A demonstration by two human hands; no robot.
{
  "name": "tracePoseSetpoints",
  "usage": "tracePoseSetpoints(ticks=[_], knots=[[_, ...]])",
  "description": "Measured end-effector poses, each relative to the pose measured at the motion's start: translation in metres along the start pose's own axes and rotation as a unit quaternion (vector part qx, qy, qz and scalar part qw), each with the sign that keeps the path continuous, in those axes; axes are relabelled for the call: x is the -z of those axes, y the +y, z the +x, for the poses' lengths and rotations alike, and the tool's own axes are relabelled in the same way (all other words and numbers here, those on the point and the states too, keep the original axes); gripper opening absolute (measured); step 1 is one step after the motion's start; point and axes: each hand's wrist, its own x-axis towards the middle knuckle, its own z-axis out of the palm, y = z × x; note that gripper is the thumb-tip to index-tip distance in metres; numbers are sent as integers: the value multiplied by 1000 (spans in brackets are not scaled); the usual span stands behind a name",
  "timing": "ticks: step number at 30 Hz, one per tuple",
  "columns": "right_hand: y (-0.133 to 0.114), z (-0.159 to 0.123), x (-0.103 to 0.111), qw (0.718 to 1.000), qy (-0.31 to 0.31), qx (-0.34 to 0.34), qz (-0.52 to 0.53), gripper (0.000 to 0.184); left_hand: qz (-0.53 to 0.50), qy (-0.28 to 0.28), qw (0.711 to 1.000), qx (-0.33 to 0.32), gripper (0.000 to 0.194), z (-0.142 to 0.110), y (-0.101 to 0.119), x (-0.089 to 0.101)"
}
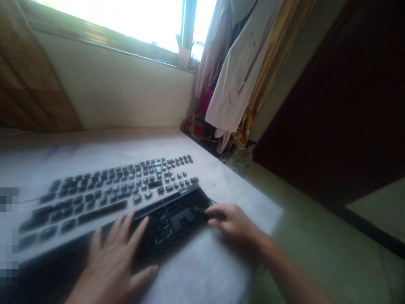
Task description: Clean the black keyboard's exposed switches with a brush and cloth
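Observation:
A black keyboard base [183, 217] with its keycaps off lies slantwise on the white-covered surface. My left hand [115, 249] rests on it, fingers spread, holding nothing. At the number-pad end, my right hand [232, 219] is closed around a small dark brush-like tool [218, 214]. The tool's tip is over the key sockets; blur hides its exact shape and whether it touches. Loose black keycaps [114, 196] lie in rows behind the base, roughly in keyboard order, with a long space bar [103, 211] among them.
The white-covered surface [228, 185] ends on the right above a tiled floor [294, 236]. Clothes [234, 80] and a gold curtain [272, 63] hang at its far right corner. A pink cup [184, 57] stands on the windowsill. A clear plastic bag [240, 162] sits beyond the edge.

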Motion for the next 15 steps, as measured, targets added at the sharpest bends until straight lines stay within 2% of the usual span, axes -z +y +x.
tracePoseSetpoints(ticks=[4,7,11,15], knots=[[2,7,-2,1000,-9,-6,-1,13,-3,5,1000,-4,86,-1,-3,-3],[9,25,5,1000,-7,-26,9,14,-6,11,1000,-11,86,-1,-8,-8],[25,71,22,997,-18,-71,8,22,-16,18,999,-20,84,0,-15,-15],[34,121,34,992,-35,-119,-16,34,-15,1,1000,-17,84,1,-14,-12]])
